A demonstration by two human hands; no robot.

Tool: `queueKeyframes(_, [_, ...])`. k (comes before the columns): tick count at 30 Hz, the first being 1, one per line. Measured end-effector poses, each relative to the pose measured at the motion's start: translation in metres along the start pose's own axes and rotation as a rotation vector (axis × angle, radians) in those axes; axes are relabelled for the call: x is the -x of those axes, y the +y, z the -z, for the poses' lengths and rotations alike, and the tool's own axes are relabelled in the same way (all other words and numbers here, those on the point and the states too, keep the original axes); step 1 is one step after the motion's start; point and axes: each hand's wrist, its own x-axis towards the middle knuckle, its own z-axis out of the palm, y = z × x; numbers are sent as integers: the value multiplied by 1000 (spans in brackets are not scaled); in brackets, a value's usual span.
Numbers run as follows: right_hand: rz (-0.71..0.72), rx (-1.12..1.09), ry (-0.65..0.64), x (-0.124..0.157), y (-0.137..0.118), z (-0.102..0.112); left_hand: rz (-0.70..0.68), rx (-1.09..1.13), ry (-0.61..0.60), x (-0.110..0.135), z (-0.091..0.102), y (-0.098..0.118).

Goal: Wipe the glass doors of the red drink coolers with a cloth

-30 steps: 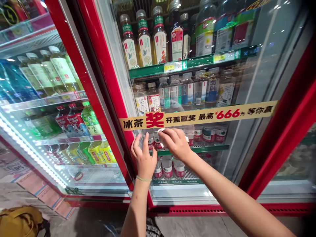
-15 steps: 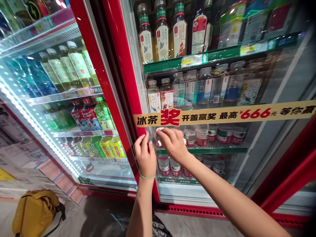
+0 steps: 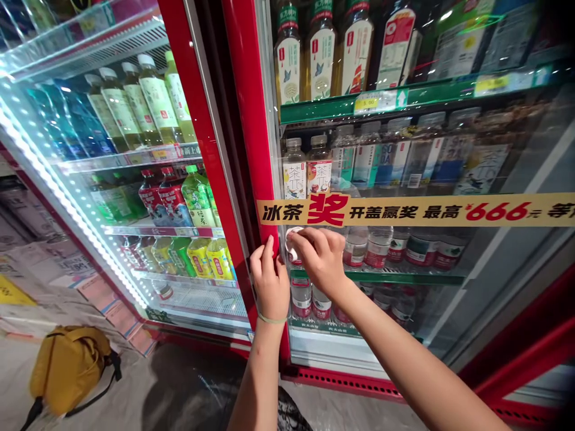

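Observation:
My right hand point(image 3: 320, 257) is closed on a crumpled white tissue point(image 3: 294, 244), pressed to the glass door just below the yellow banner strip point(image 3: 404, 211). Only part of the tissue shows past the fingers, so it could also be a thin cloth. My left hand point(image 3: 271, 284) rests on the red door frame point(image 3: 254, 120), close beside the right one. Its fingers point up, stretched out and slightly apart, with nothing visible in them. Behind the glass stand several bottles of water point(image 3: 377, 246) and tea point(image 3: 322, 63) on green-edged shelves.
To the left is a second lit drinks cooler point(image 3: 175, 149) with several rows of bottles. A mustard-yellow backpack point(image 3: 67, 368) lies on the grey floor point(image 3: 112, 407). Stacked boxes point(image 3: 103, 293) stand beside that cooler. A red vent grille point(image 3: 350, 381) runs along the bottom of the right cooler.
The view has shifted a little, so the coolers appear further right. My right hand still has the tissue against the glass, nearer the door's left edge. My left hand stays at the frame.

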Motion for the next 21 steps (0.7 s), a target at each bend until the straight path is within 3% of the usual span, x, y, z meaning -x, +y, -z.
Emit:
queueKeyframes(3, [-12,24,36,-3,-4,-4,-10,0,30,-1,0,-1])
queueKeyframes(8, [156,4,-50,11,4,5,-14,-26,19,-1,2,-3])
queueKeyframes(13, [3,-49,-7,13,13,7,-3,3,-8,2,2,-3])
queueKeyframes(18, [145,-68,-109,24,18,13,-6,40,-18,4,-2,2])
queueKeyframes(21, [37,-31,-24,30,26,17,-25,30,-34,5,-6,7])
